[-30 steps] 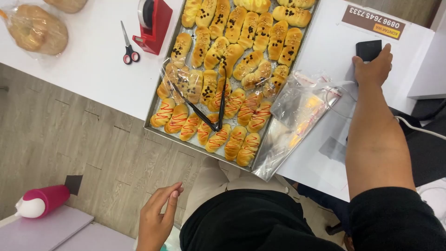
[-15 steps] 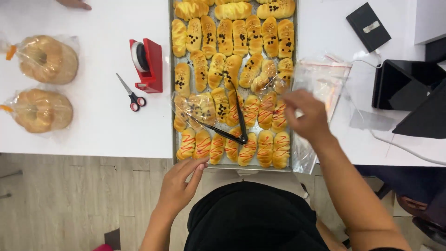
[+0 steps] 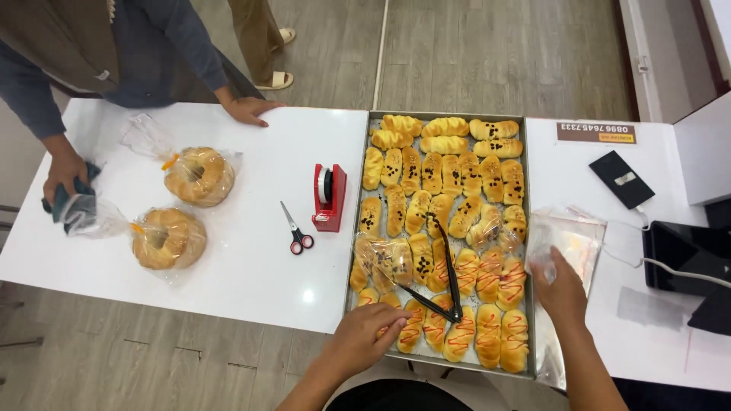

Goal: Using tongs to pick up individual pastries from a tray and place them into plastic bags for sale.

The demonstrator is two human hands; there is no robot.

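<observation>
Red tape dispenser (image 3: 329,196) stands on the white table (image 3: 251,281), just left of the baking tray's edge. Scissors (image 3: 295,230) w/ red-and-black handles lie just left of the dispenser, blades shut. Further left of it, two bagged ring-shaped loaves: one (image 3: 199,176) up-left, one (image 3: 164,238) lower-left (each bag tied at the neck w/ an orange tie). Far left of the dispenser a co-worker's hand (image 3: 65,173) grips a dark cloth (image 3: 72,199); their other hand (image 3: 251,110) rests on the table's far edge.

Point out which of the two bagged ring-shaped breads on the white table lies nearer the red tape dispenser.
The farther bagged ring bread, lying nearer the person across the table. The other bagged ring bread lies farther left of the red tape dispenser, close to the table's near edge.
</observation>
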